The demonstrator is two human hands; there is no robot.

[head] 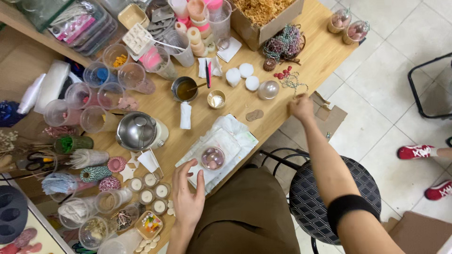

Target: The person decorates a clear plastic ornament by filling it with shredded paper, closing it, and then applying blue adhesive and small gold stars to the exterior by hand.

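Three white cotton pads (245, 75); two red shoes (414, 151); perhaps five small white candles (150, 188).

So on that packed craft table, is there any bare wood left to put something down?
Some. Bare table shows between the cardboard box and the two small jars, and a smaller patch lies between the white cloth and the right hand. The side beyond the left hand, full of cups and candles, is crowded.

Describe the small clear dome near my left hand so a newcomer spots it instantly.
Find the wooden table, then the white padded sheet at its near edge. On it, beside the left hand, sits the clear dome, the only one there with pinkish pieces inside.
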